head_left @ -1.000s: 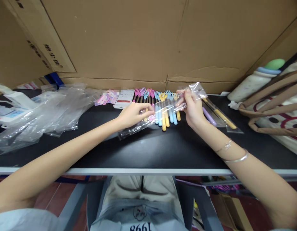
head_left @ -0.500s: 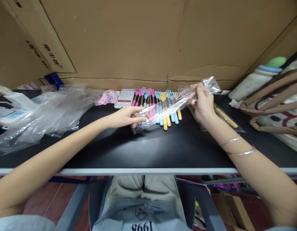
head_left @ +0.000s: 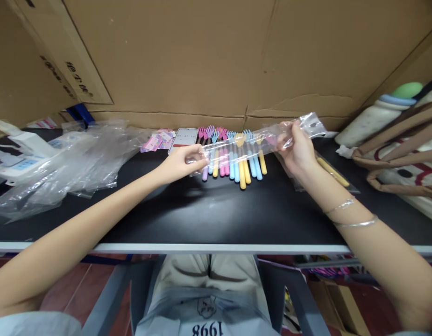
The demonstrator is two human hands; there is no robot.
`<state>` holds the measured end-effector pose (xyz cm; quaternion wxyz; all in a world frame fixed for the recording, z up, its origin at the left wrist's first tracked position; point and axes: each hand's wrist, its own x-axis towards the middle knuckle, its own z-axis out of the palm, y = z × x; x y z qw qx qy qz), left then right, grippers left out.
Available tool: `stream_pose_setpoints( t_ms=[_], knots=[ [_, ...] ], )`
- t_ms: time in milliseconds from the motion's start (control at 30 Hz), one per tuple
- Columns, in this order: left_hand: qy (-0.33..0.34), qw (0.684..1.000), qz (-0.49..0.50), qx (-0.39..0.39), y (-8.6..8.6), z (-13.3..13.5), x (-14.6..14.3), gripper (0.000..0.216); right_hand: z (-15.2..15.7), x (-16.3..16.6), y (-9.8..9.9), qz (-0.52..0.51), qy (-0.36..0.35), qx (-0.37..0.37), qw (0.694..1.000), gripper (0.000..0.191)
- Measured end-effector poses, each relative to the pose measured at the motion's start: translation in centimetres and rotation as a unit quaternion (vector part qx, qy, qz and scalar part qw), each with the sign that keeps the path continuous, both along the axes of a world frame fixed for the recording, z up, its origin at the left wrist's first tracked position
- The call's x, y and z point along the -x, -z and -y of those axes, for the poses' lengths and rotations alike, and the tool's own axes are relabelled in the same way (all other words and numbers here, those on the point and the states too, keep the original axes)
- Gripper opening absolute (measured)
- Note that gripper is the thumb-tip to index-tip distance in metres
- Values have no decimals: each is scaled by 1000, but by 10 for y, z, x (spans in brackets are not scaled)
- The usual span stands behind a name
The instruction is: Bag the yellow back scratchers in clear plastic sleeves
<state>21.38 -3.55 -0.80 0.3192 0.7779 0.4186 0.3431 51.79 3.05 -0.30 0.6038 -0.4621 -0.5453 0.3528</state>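
Note:
A long clear plastic bag (head_left: 252, 141) is stretched between my two hands above the table. My left hand (head_left: 186, 163) pinches its left end between thumb and fingers. The other end is gripped by my right hand (head_left: 297, 147), with a flap sticking out past the fingers. Behind and below the bag lies a row of small back scratchers (head_left: 242, 175) with claw heads and pink, purple, blue and yellow handles; the bag partly covers them. Beside my right wrist, a yellow-handled back scratcher (head_left: 333, 171) rests inside another clear bag.
A heap of clear plastic bags (head_left: 89, 154) spreads on the left by a white power strip (head_left: 17, 163). Small printed cards (head_left: 159, 140) and a phone (head_left: 184, 138) lie at the back. A bottle (head_left: 373, 121) and a tote bag (head_left: 408, 163) stand right. Cardboard (head_left: 173, 56) walls the back.
The left end of the plastic bag has risen and shifted slightly left with my left hand, so the bag lies flatter and more level. My right hand keeps its grip.

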Motion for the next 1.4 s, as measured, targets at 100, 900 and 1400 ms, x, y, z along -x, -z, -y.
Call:
stream_pose_setpoints(
  t_ms=[100,900,1400],
  knots=[
    [-14,997,69,17,1,-3,0,27,2,3,-1,0,-30,14,999,44],
    [-133,779,-363,-494,-3,19,-20,24,6,-4,0,528,75,11,846,18],
    [-52,781,-366,-504,18,21,-29,18,17,8,3,691,43,98,715,31]
  ],
)
